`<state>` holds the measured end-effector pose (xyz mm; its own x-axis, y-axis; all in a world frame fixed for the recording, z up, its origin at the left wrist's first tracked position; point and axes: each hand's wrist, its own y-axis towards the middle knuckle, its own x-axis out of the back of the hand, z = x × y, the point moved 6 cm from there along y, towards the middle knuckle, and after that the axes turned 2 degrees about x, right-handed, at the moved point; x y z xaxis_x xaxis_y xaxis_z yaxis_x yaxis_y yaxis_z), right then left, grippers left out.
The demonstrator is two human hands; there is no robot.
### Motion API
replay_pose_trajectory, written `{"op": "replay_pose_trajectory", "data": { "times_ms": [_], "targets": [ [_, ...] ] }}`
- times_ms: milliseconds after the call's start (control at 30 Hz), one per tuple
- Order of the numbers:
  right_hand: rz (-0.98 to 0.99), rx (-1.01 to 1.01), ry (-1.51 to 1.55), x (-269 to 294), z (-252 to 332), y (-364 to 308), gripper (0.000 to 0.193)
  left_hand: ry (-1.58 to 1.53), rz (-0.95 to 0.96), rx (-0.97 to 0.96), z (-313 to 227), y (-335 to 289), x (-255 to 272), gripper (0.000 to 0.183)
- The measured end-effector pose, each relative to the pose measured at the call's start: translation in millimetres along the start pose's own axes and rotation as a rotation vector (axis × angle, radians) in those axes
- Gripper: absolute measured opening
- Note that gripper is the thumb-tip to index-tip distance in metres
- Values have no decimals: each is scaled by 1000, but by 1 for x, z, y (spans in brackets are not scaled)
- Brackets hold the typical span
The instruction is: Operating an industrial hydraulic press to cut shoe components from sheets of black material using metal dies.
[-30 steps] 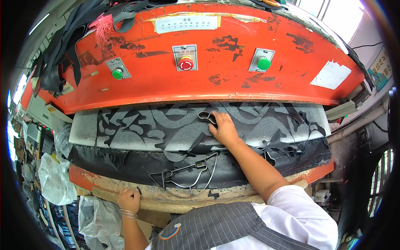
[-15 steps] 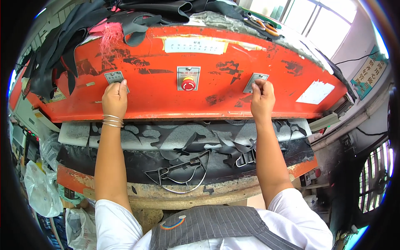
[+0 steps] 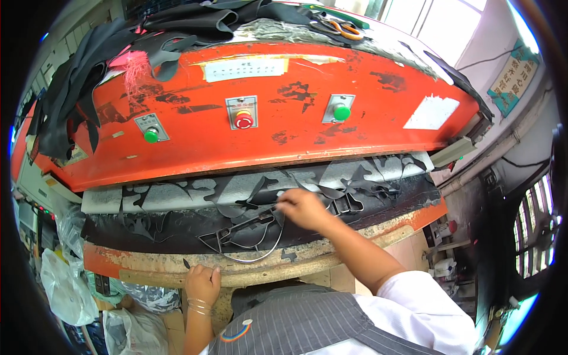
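My right hand (image 3: 303, 208) reaches over the cutting bed, its fingers pinched together at the upper right corner of a metal cutting die (image 3: 251, 258). The exact grip is partly hidden behind the fingers. The die is a steel strip frame with a curved front edge, lying on black sheet material (image 3: 171, 228). My left hand (image 3: 202, 283) is at the bed's wooden front rail (image 3: 307, 264), fingers bent over it. A second, smaller metal die (image 3: 349, 204) lies just right of my right hand.
Behind the bed rises a red press beam (image 3: 195, 148) with two green buttons (image 3: 341, 112) and a red emergency stop knob (image 3: 243, 120). Cut black scraps lie on a white board (image 3: 100, 201). Scissors (image 3: 346, 29) and dark sheets (image 3: 195, 21) rest on top. Plastic bags (image 3: 65, 290) hang left.
Both hands have left the press buttons, which now show green. My left hand came down to the front rail; my right hand came down to the die. The view has shifted slightly.
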<state>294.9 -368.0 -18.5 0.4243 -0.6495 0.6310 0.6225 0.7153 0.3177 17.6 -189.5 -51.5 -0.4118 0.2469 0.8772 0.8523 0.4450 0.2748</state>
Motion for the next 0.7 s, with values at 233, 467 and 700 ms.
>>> {"op": "replay_pose_trajectory", "data": {
  "times_ms": [233,467,700],
  "targets": [
    [-122,-199,-134,-25,1,53,26,-45,-77,74,2,2,-10,18],
    [-114,-285,-443,-13,-81,107,37,10,-25,104,3,19,-15,16],
    [-151,98,-307,-21,-73,106,40,7,-24,141,2,25,-14,18]
  ]
}}
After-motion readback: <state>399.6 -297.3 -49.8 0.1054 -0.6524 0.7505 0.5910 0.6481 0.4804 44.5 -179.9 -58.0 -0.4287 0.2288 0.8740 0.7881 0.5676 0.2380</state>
